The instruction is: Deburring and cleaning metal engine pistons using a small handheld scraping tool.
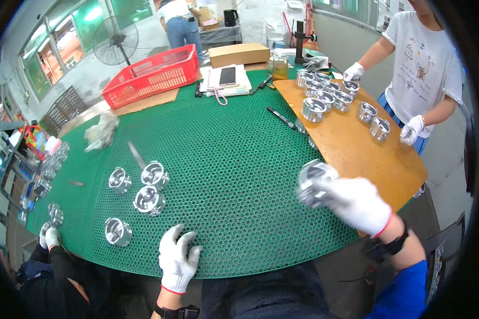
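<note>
My right hand point(359, 206), in a white knit glove, grips a shiny metal piston point(315, 181) over the green mat by the brown board; both are blurred by motion. My left hand point(178, 256), gloved too, rests on the mat near its front edge, fingers apart and holding nothing. Left of it lies a piston point(118, 232). Farther up are three more: one piston point(149, 200), another point(154, 174) right behind it, and a third point(120, 180) to their left. A flat metal strip point(137, 155) lies behind these.
The brown board point(356, 151) bears several pistons point(314, 109); a co-worker's gloved hand point(353, 72) touches one. Another person's gloved hands point(50, 235) are at the far left. A red crate point(151, 77), plastic bag point(101, 131), phone point(228, 76) and marker point(281, 117) lie farther back.
</note>
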A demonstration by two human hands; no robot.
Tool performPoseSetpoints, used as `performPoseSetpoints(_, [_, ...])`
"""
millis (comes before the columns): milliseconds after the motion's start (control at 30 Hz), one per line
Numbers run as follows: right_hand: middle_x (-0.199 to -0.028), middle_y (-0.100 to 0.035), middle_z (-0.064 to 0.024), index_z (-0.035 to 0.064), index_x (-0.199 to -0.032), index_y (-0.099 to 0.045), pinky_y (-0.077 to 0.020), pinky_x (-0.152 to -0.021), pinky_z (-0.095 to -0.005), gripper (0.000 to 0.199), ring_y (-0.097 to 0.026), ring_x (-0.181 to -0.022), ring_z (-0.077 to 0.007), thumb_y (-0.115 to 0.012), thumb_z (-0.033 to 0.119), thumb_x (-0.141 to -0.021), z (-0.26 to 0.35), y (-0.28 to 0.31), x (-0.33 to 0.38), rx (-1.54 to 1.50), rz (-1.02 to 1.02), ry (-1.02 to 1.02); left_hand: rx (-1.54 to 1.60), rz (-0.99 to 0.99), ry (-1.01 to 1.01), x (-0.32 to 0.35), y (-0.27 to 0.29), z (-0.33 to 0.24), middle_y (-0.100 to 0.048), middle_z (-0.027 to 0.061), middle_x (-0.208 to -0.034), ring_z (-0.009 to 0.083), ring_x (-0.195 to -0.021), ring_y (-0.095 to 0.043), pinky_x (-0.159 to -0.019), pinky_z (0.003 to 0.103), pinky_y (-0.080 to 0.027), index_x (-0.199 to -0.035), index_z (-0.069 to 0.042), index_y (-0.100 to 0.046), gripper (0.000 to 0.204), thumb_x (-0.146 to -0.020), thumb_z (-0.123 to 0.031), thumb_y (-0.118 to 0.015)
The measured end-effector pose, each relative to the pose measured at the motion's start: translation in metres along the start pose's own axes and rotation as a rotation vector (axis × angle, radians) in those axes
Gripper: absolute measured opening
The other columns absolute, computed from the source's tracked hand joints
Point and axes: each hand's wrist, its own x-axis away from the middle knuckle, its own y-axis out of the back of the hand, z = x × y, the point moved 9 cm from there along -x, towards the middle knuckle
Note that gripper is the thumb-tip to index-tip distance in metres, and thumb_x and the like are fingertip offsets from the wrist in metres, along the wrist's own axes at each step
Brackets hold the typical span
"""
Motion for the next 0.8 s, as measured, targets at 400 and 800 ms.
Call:
performPoseSetpoints(400, [-0.107, -0.071, -0.0093, 0.0175, -0.135, -0.059, -0.0593, -0.074, -0.0390, 0.042, -0.071, -0.090, -0.0292, -0.060, 0.014, -0.093, 0.103, -0.074, -0.037, -0.227, -0.068, 0.368, 0.049, 0.152, -0.411, -0.018, -0.002, -0.060, -0.056, 0.0203, -0.136, 0.0438, -0.125, -0.053, -0.106, 0.056, -0.043, -0.102, -0.012, -0.070, 0.038, -0.067, -0.017, -0.082])
performPoseSetpoints(800, [-0.088, -0.073, -0.0071, 0.0202, -0.120, -0.069, -0.0588, -0.068, -0.0382, 0.028, -0.072, -0.078, -0.0276, -0.061, 0.015, -0.093, 0.096, -0.107, -0.015, -0.270, 0.237, 0.176, 0.415, 0.130, -0.062, 0.026, -0.016, -0.043, -0.062, 0.0197, -0.111, 0.0379, -0.100, -0.063, -0.084, 0.046, -0.052, -0.092, -0.009, -0.069, 0.031, -0.065, -0.015, -0.083])
